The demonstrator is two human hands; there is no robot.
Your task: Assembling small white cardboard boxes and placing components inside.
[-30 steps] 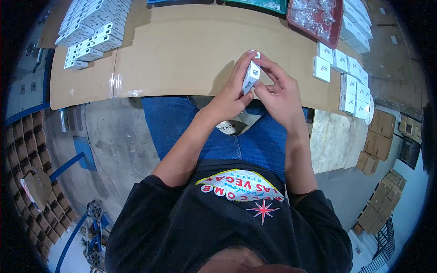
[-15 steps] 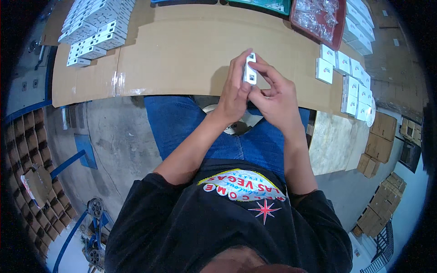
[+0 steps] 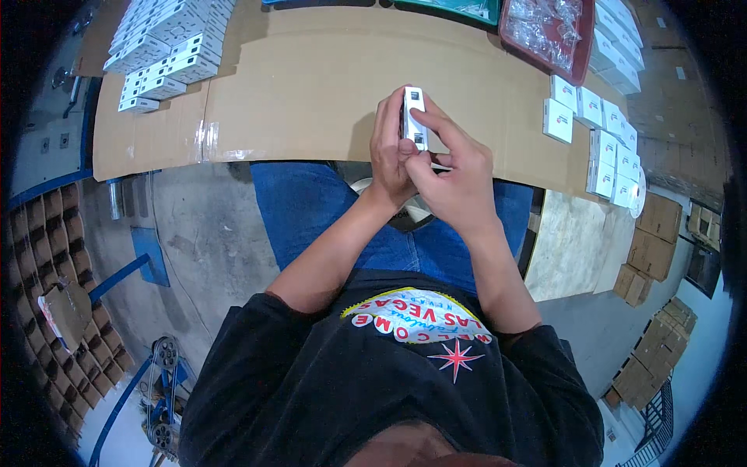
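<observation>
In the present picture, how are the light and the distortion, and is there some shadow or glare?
Head view: a soft shadow falls on the cardboard, left of the left hand; head view: the small white box looks bright, while clear tape and plastic pieces glint; head view: the fisheye bends the cardboard's front edge, and the corners go black.

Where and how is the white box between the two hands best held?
Probably by its long sides, coming from left and right: the white box is turned with a narrow, elongated face up, and the left hand lies along its left side.
</observation>
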